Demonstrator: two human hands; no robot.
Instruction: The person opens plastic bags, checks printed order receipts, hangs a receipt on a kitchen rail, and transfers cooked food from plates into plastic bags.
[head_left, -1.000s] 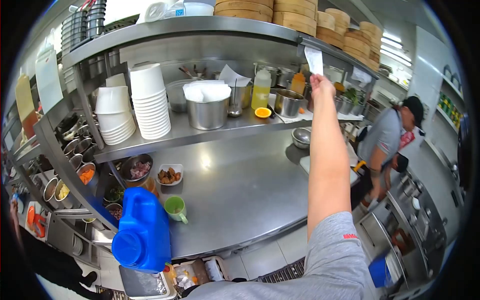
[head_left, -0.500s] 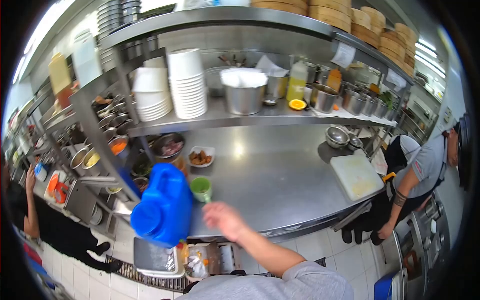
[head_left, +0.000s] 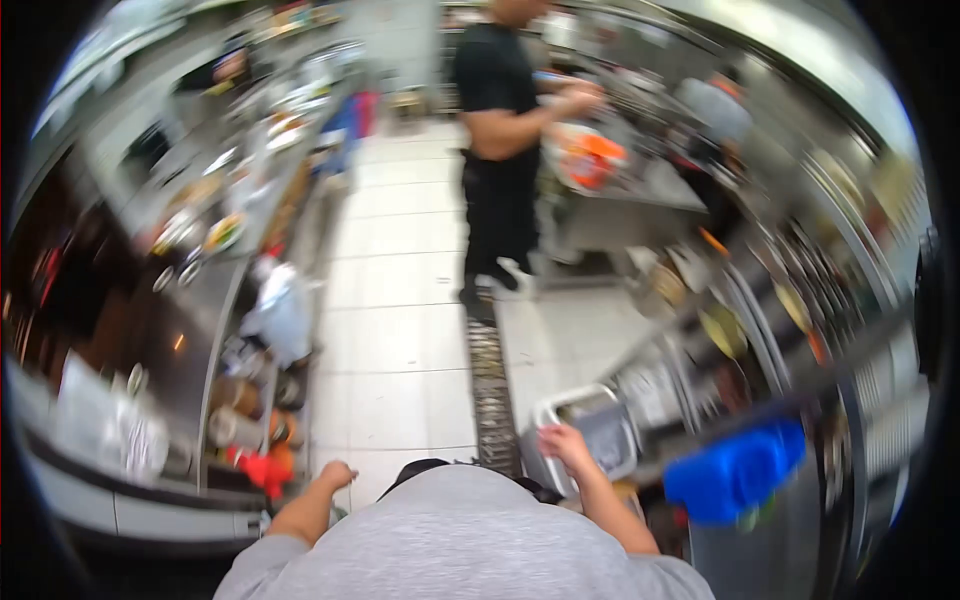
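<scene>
My right hand point(head_left: 566, 448) is in front of my waist at the right, fingers loosely apart and nothing seen in it. In the view it overlaps the near edge of a grey bin point(head_left: 608, 440) with a white rim; whether they touch I cannot tell. To its right a large blue plastic jug point(head_left: 735, 470) stands on the steel counter. Low at the left, my left hand point(head_left: 338, 476) hangs beside my body, its fingers smeared and partly hidden. Nothing shows in it.
A white tiled aisle point(head_left: 385, 330) runs ahead, with a drain grate point(head_left: 490, 390) along it. A person in black point(head_left: 500, 150) stands beside a steel table point(head_left: 620, 215). Steel counters point(head_left: 190, 330) with dishes line the left. A red bag point(head_left: 262, 470) hangs low there.
My view has swung left from the counter to the aisle. My right hand has come away from the green cup on the counter back to my waist. My left hand has come into view.
</scene>
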